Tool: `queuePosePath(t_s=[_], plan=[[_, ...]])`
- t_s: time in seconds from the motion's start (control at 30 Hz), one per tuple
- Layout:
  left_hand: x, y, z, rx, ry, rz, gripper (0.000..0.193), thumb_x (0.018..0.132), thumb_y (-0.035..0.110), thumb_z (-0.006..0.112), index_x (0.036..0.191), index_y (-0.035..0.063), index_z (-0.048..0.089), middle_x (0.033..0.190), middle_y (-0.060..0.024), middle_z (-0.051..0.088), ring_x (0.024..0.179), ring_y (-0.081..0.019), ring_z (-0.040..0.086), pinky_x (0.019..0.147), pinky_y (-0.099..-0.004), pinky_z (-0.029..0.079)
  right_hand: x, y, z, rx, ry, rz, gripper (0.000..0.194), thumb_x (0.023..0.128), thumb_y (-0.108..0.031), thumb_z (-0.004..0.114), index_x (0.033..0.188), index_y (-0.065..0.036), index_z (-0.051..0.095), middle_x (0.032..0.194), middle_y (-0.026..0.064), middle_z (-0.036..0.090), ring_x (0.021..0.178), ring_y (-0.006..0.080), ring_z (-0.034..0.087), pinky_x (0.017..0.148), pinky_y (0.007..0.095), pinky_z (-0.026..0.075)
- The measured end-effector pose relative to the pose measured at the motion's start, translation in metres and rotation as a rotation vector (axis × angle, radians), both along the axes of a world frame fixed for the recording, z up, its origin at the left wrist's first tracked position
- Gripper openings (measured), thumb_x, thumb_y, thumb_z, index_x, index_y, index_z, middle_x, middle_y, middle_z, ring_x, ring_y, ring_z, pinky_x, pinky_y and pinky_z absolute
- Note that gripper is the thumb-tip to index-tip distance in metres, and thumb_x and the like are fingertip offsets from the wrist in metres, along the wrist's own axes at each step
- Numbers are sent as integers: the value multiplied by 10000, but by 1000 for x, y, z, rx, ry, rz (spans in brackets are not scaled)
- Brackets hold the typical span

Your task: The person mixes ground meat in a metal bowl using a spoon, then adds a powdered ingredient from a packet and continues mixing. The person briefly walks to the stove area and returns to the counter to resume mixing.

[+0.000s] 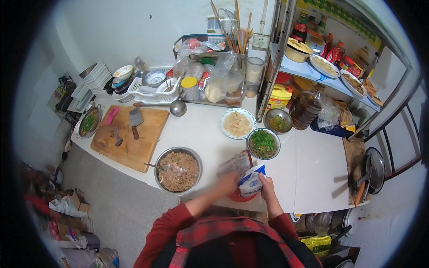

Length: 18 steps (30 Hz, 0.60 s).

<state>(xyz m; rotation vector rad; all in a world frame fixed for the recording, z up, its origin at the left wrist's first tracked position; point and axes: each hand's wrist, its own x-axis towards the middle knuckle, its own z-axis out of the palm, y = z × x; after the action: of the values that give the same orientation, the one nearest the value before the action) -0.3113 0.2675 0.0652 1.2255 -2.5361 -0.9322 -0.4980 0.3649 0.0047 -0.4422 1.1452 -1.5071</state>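
My right hand (267, 188) grips a white and blue printed plastic bag (251, 182) by its right side. At the bag's left edge is my left hand (228, 183), blurred, so whether its fingers hold anything is unclear. Just under the bag shows part of a red round container (241, 198). Behind my left hand lies a clear and dark-red printed packet (236, 163). To the left stands a steel bowl (199, 165) of minced filling (179, 174), with a spoon (157, 165) leaning in it and some white powder on top.
A wooden cutting board (150, 147) bears a cleaver (135, 120), ladle and pink cloth. Beyond my hands are a bowl of chopped greens (264, 143), a plate of pale food (237, 123) and a steel bowl (278, 120). A metal shelf post (268, 87) rises at the right.
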Motion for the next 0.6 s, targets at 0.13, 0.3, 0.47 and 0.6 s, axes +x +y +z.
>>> queuePosePath(t_s=[0.13, 0.3, 0.47, 0.6], plan=[[25, -1, 16, 21, -15, 46, 153, 793, 169, 523, 850, 78, 631, 793, -182, 634, 787, -366, 610, 696, -470, 467, -1, -13, -19, -3, 44, 210, 281, 882, -220, 581, 1018, 21, 628, 920, 74, 658, 850, 159, 616, 774, 282, 469], [34, -14, 13, 13, 61, 16, 147, 800, 173, 527, 817, 68, 629, 791, -174, 640, 764, -367, 611, 684, -462, 468, -7, -22, -19, 61, 195, 401, 255, 842, -117, 585, 1069, -3, 605, 963, 45, 636, 919, 130, 577, 802, 260, 441], [33, -10, 38, 26, -41, -44, 207, 840, 272, 512, 858, 86, 601, 797, -165, 625, 770, -376, 602, 666, -480, 466, -12, -22, 33, -20, 357, 323, 374, 793, -23, 615, 1157, -2, 534, 1050, 69, 620, 979, 179, 572, 913, 302, 416], [38, -9, 91, -65, -73, -157, 216, 854, 285, 497, 860, 96, 602, 780, -151, 629, 748, -364, 608, 663, -473, 469, 10, -27, 91, -366, 1226, 205, 611, 663, -45, 747, 1218, -40, 491, 1230, 180, 500, 1129, 297, 493, 985, 363, 369]])
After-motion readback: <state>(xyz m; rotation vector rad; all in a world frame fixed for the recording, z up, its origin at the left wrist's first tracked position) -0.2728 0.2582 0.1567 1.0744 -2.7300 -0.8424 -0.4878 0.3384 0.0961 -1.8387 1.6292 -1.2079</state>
